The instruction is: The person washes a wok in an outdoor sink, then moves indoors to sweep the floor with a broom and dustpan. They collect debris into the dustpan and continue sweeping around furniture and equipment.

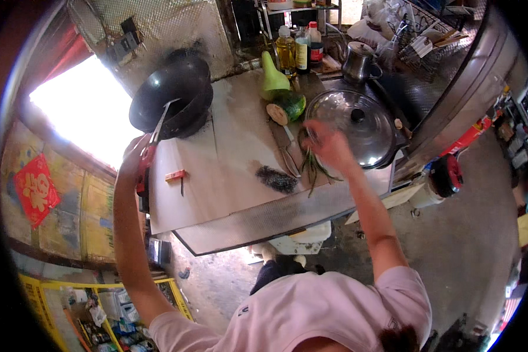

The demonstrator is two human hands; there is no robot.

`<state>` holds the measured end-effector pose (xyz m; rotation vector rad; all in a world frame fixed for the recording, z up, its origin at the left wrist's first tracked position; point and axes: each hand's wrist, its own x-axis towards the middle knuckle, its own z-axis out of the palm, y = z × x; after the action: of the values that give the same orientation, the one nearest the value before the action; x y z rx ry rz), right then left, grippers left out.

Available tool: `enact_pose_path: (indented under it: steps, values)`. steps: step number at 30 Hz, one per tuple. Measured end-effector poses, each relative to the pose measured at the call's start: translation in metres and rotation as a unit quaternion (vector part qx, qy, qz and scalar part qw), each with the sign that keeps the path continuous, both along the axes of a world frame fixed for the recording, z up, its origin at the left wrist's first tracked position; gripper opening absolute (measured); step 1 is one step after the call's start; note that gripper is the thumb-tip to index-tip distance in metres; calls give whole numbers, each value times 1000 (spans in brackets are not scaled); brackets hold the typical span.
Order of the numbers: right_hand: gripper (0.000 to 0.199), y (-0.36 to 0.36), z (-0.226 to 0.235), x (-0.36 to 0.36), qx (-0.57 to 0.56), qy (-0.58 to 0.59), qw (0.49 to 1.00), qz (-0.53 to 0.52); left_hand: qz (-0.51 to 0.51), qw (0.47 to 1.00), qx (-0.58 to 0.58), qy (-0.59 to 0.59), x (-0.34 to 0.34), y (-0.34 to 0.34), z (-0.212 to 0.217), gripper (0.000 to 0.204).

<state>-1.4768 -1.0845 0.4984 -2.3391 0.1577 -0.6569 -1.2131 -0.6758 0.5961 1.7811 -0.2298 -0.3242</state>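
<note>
At the left, a dark wok [161,88] stands tilted at the back of the counter. A metal utensil with a red handle [147,161] leans out of it. My left hand [134,149] is at the wok's near left edge, beside that handle; its fingers are mostly hidden, so its hold is unclear. My right hand [330,145], smeared by motion, is over the near left side of a lidded steel pot [375,141]. Thin green stalks [312,170] lie beneath it. Just left is a knife [289,157], with a cut green vegetable [288,109] and a pale green gourd [272,76] behind.
A small red-and-white item [175,175] and a dark patch [277,179] are on the counter [229,170]. Behind stand an oil bottle [286,51], two sauce bottles [309,50] and a metal jug [358,61]. Under the front edge is a white container [305,239].
</note>
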Motion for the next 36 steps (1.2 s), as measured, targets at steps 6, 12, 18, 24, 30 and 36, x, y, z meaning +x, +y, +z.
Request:
enact_pose_path:
  steps: [6,12,18,24,30,36]
  values:
    - [46,-131,-26,2,-236,81,907,-340,-82,978,-114,154,-30,0,-4,38]
    - [38,-130,4,3,-174,185,916,-312,-76,971,-164,157,-43,-1,10,32]
    - [34,-133,72,24,-153,-47,934,-321,-106,947,-247,175,-46,-3,13,28]
    - [27,-2,168,198,-249,-213,944,-45,-90,930,-313,171,-66,5,8,27]
    - [25,129,153,375,-257,-59,964,41,-74,903,-368,208,-83,6,-1,36]
    - [35,186,127,420,-306,-26,951,45,-144,903,-359,189,-93,29,-10,45]
